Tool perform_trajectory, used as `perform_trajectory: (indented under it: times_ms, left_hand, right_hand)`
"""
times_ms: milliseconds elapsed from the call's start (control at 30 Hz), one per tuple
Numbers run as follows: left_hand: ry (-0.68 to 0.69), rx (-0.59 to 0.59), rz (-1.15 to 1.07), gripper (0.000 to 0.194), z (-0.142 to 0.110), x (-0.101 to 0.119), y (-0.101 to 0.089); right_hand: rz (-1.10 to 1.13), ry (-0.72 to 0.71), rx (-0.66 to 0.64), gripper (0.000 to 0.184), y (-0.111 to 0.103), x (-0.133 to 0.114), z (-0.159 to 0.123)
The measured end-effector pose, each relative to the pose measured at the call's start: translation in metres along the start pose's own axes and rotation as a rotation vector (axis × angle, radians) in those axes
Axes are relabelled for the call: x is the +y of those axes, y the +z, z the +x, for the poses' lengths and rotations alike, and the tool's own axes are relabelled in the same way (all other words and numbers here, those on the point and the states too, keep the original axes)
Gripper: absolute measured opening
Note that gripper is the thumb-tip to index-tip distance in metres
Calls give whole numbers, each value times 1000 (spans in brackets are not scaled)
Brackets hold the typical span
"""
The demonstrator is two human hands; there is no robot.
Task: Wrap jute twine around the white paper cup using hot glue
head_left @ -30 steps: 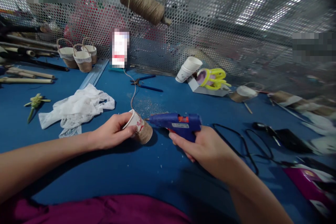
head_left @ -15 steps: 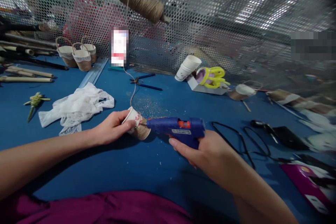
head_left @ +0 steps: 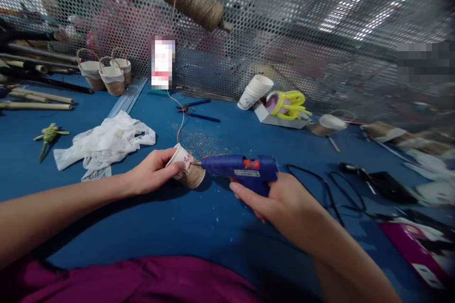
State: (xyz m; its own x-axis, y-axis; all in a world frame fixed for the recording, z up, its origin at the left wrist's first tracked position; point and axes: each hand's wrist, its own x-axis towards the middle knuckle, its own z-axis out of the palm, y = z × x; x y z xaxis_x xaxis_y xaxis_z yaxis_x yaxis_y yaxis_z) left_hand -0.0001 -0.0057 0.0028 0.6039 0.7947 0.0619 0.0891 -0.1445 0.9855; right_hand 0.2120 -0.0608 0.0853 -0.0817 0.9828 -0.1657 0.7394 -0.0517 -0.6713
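Note:
My left hand (head_left: 156,170) grips a paper cup (head_left: 194,177) by its rim end. The cup lies tilted, its mouth toward the upper left, and its lower part is wrapped in brown twine; the upper part shows white with a red print. A blue hot glue gun (head_left: 238,168) is held in my right hand (head_left: 273,196), its nozzle at the cup's side by the edge of the wrapping. Whether the tip touches the cup I cannot tell. From behind the cup a strand of twine (head_left: 182,125) runs back across the table toward the phone.
A twine spool (head_left: 192,2) hangs on the perforated metal screen. White lace (head_left: 113,139), pliers (head_left: 199,111), small twine baskets (head_left: 113,80), stacked paper cups (head_left: 254,92) and yellow-handled scissors (head_left: 291,104) lie around. A black cord (head_left: 320,180) loops at right.
The glue gun's nozzle dipped lower along the cup's side, then rose slightly. The cup shifted a little up in view, still in my left hand.

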Motion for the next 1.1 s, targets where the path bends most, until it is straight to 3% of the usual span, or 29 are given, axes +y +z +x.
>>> perform_trajectory:
  times_ms: [100,367,600,667,767,867,1100]
  left_hand:
    - [9,-2,23,26,-1,-2,0]
    - [36,-16,70,25,-2,-1,0]
    - [58,-4,134,25,-2,1,0]
    - [69,9,126,25,-2,1,-1]
    - [97,34,140,26,-2,0,-1]
    - [111,48,166,27,-3,0,-1]
    - [221,45,242,24,-5,5,0]
  right_hand:
    - [-42,1,-58,38,0,3,3]
    - [9,28,-82,25,1,9,10]
    - [86,66,-71,28,3,13,16]
    - [111,47,-41,28,0,17,22]
    - [105,35,137,30,-7,26,37]
    - [-151,100,334,31,-15,36,60]
    - [-261,188,306,31,-12,61,106]
